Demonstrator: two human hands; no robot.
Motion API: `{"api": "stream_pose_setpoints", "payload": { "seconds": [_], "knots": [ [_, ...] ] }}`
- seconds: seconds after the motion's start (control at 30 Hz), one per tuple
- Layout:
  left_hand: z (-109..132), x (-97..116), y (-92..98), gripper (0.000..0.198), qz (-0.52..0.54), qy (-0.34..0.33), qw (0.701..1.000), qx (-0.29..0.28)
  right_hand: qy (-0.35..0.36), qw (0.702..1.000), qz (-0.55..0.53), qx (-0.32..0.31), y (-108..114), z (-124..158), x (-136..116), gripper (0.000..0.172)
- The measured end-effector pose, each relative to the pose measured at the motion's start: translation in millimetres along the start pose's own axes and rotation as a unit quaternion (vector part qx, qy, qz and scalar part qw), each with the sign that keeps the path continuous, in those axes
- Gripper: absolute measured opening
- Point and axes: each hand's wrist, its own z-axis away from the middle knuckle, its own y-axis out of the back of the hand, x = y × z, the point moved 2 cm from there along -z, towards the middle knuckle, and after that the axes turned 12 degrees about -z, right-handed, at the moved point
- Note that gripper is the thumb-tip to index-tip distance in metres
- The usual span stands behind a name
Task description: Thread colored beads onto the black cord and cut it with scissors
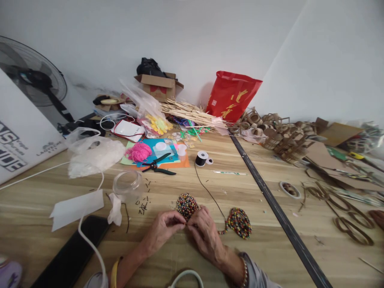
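My left hand [163, 231] and my right hand [204, 234] meet fingertip to fingertip low in the middle of the wooden table [210, 192]. Both are closed in a pinch on something small at the near edge of a pile of multicoloured beads [186, 205]; what sits between the fingers is too small to name. A black thread [210, 194] runs from a black spool [201, 158] down to my right hand. A strung mass of coloured beads [239, 222] lies just right of that hand.
Black pliers [158, 166], pink yarn [138, 152] and coloured sheets lie behind the beads. A clear jar [128, 185], plastic bags and a white cable are left. A red bag [232, 96], a bundle of sticks, and cardboard rings fill the back and right.
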Motion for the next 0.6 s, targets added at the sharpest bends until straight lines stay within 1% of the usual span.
{"api": "stream_pose_setpoints", "payload": {
  "seconds": [0.27, 0.47, 0.6],
  "knots": [
    [-0.5, 0.7, -1.1, 0.017, 0.030, 0.034, 0.999, -0.004, 0.009, 1.000, -0.015, 0.004, 0.9, -2.0, -1.7, 0.009],
    [-0.8, 1.0, 1.1, 0.017, 0.008, 0.024, 1.000, -0.004, 0.009, 1.000, -0.023, 0.017, 1.3, -2.0, -3.2, 0.008],
    [1.7, 7.6, 1.8, 0.015, -0.028, -0.022, 0.999, -0.005, 0.025, 0.999, -0.033, 0.014, 1.6, -1.9, -5.1, 0.015]
  ]
}}
